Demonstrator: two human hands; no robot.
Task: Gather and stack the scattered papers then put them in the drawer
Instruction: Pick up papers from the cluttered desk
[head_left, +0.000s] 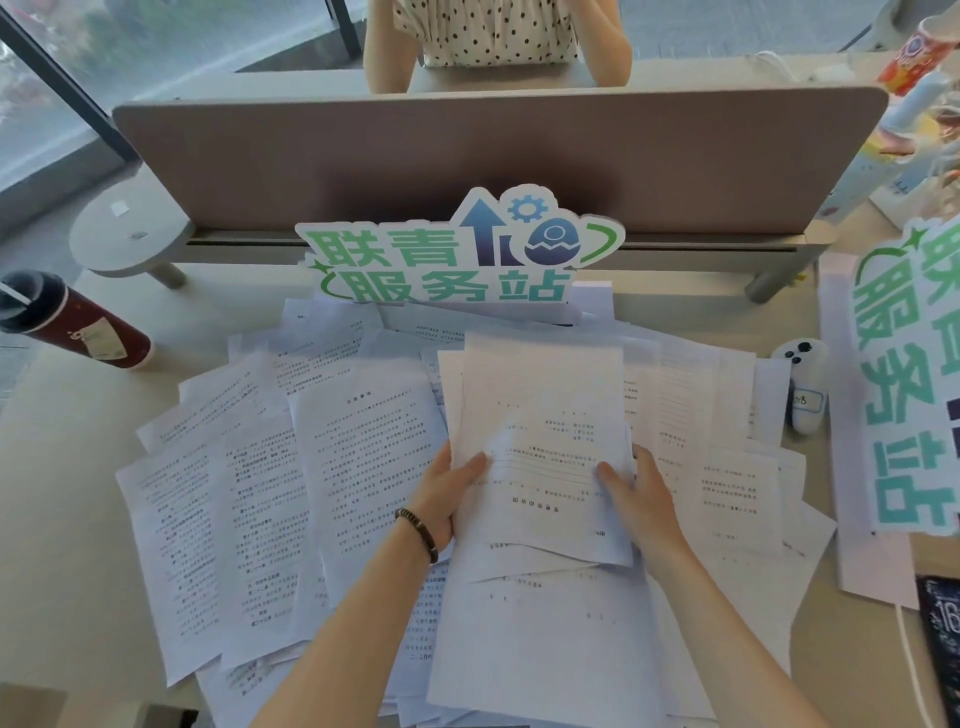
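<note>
At the centre of the frame, the left hand (447, 491) and right hand (641, 491) are gripping a small bundle of white printed sheets (540, 441) by its 2 side edges, thumbs on top, above scattered white printed papers (270, 499) covering the pale table (62, 545).

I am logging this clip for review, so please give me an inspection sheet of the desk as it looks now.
Surface: beige desk, mostly covered by sheets.
Job's things: loose white printed papers spread overlapping; a small held bundle of white sheets raised above them; drawer not seen.
Clutter: dark red tumbler at far left; green-and-white cut-out sign at the back; second sign at right; white handheld device.
Grippers: left hand and right hand grip the bundle's sides.
Cables: white cable at right.
Surroundings: grey divider panel; a person behind it.
</note>
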